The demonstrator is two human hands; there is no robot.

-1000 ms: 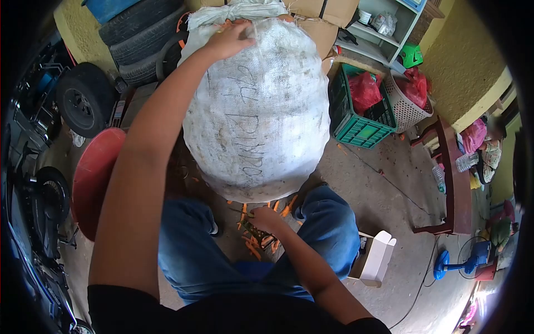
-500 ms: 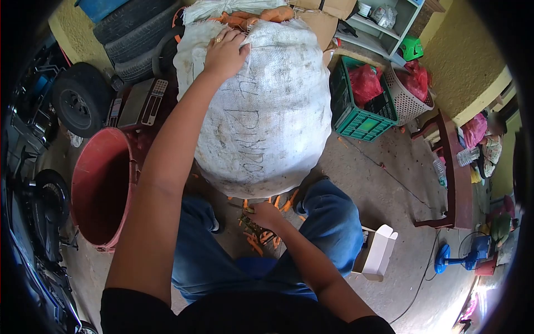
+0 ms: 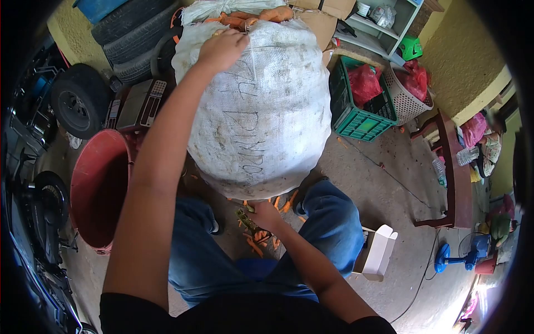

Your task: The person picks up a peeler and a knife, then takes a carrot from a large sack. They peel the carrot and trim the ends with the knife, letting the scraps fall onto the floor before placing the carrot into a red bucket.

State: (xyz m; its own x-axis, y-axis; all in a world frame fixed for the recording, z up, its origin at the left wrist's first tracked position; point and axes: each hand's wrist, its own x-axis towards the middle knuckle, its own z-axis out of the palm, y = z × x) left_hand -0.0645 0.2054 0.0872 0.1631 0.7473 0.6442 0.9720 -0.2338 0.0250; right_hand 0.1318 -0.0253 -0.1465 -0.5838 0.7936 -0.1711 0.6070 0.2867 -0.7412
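A large white woven sack (image 3: 267, 111) with handwriting stands before me, orange carrots (image 3: 275, 13) showing in its top opening. My left hand (image 3: 223, 50) lies at that opening, fingers bent over the rim beside the carrots; the fingertips are hidden. Low between my knees, my right hand (image 3: 266, 216) is closed round a thin knife-like tool (image 3: 250, 208), mostly covered by the fingers. Just left of that hand is a greenish-brown piece (image 3: 243, 215) I cannot identify. Below lie several orange pieces (image 3: 256, 246) on the floor.
A red tub (image 3: 100, 189) stands at left, near tyres (image 3: 136, 47) and a scale (image 3: 139, 106). To the right are a green crate (image 3: 364, 125), a white basket (image 3: 411, 106), an open carton (image 3: 378, 253) and a small blue fan (image 3: 445, 259). A cord crosses the floor.
My left hand has moved slightly up, its fingers now further over the sack's rim. The right hand stays low, and the greenish-brown piece beside it shows more clearly.
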